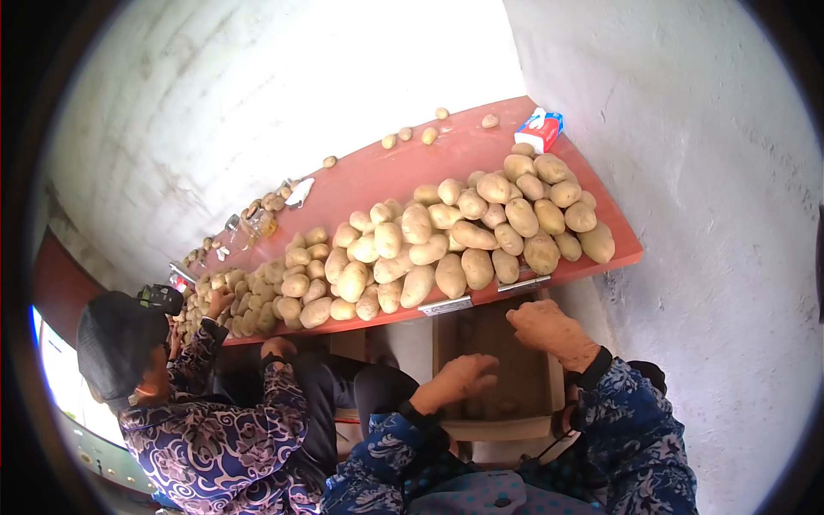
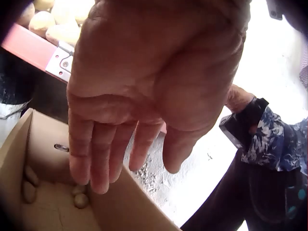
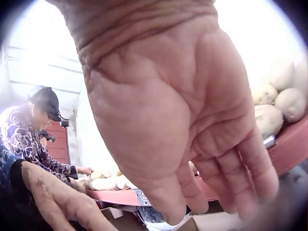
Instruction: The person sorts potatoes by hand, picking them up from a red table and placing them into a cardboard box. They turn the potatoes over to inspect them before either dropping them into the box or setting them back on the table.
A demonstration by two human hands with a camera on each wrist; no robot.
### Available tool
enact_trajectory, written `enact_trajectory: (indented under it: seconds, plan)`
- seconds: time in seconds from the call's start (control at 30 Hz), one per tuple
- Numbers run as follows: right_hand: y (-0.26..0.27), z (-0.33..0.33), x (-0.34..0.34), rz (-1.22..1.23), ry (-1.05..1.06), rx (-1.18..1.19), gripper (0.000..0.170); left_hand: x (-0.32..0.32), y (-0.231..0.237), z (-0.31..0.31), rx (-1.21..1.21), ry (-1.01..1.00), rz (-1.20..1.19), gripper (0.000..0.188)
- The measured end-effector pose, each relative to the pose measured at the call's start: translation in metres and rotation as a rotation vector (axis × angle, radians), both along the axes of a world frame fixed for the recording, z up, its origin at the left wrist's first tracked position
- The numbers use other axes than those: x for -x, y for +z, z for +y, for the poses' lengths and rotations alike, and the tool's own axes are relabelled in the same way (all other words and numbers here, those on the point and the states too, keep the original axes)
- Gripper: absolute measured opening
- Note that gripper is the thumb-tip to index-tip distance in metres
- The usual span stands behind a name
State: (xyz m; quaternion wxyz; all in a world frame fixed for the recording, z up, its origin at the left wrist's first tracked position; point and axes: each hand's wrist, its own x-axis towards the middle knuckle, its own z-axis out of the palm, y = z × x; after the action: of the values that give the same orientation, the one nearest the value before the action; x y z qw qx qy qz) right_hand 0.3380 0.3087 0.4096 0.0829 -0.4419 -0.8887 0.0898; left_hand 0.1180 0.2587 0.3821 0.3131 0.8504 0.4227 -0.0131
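Note:
My left hand (image 1: 457,383) hangs over an open cardboard box (image 1: 496,429), its fingers extended and its palm bare in the left wrist view. Over the far right side of the same box is my right hand (image 1: 551,331), close to the table edge; the right wrist view shows its fingers loosely extended with nothing in them. Several potatoes (image 2: 81,200) lie on the bottom of the box. A long heap of potatoes (image 1: 416,223) covers the front of the red table (image 1: 369,180), just beyond both hands.
To the left, another person (image 1: 215,421) in a dark cap reaches into the heap. A tissue pack (image 1: 540,130) stands at the table's back right, near the wall (image 1: 704,172). Glass jars (image 1: 257,225) and loose potatoes line the back. Metal brackets (image 1: 445,305) sit on the front edge.

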Motion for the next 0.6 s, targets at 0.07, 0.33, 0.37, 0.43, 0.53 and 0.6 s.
enact_trajectory:
  seconds: [0.07, 0.33, 0.37, 0.43, 0.53, 0.6]
  plan:
    - [-0.002, 0.001, 0.000, -0.018, -0.011, 0.032, 0.016, 0.001, 0.018, 0.004, 0.058, 0.121, -0.176, 0.037]
    - [-0.002, 0.000, -0.006, 0.010, -0.009, -0.057, 0.016, -0.002, 0.079, 0.017, 0.108, 0.181, -0.371, 0.030]
    - [-0.001, 0.000, -0.007, 0.012, -0.013, -0.045, 0.016, -0.003, 0.086, 0.020, 0.126, 0.179, -0.342, 0.030]
    - [0.002, 0.000, -0.006, -0.047, -0.026, -0.013, 0.016, -0.003, 0.080, 0.024, 0.089, 0.148, -0.433, 0.024]
    - [0.002, -0.001, -0.007, -0.083, -0.036, 0.009, 0.017, -0.002, 0.078, 0.037, 0.148, 0.149, -0.374, 0.022]
    - [0.002, 0.000, -0.010, -0.067, -0.050, 0.022, 0.017, -0.002, 0.073, 0.051, 0.154, 0.155, -0.376, 0.023]
